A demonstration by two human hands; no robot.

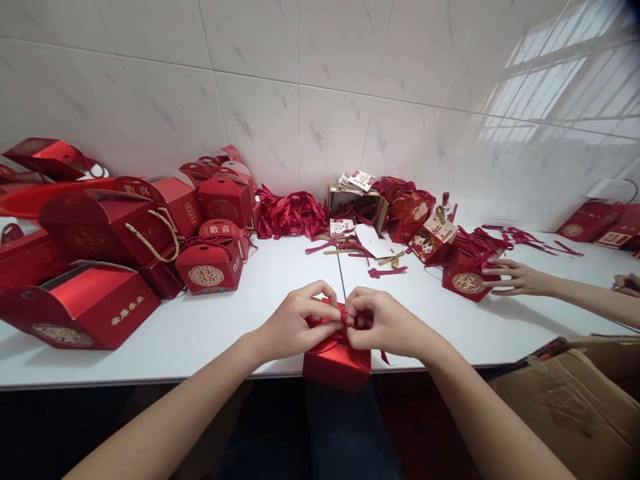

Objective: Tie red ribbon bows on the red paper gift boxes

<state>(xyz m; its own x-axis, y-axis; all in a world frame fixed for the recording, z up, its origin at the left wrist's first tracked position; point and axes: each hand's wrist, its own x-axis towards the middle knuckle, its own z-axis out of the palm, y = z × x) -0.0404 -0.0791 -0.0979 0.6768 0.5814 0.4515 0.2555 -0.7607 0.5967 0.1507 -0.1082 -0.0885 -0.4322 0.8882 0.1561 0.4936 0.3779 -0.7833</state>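
Note:
At the front edge of the white table sits a small red gift box (337, 367), its front part jutting past the edge. Both hands meet over its top on a dark red ribbon (344, 317). My left hand (305, 319) pinches the ribbon between thumb and fingers. From the other side, the curled fingers of my right hand (380, 321) grip the same ribbon. One ribbon tail (385, 358) hangs to the right of the box. My fingers partly hide the knot or loop between them.
Red gift boxes (125, 300) crowd the left side. A ribbon heap (293, 212) lies by the wall, beside an open carton (355, 200) topped with cards. At right, another person's hand (517, 277) touches a red box (463, 277). A brown cardboard box (575, 400) stands below.

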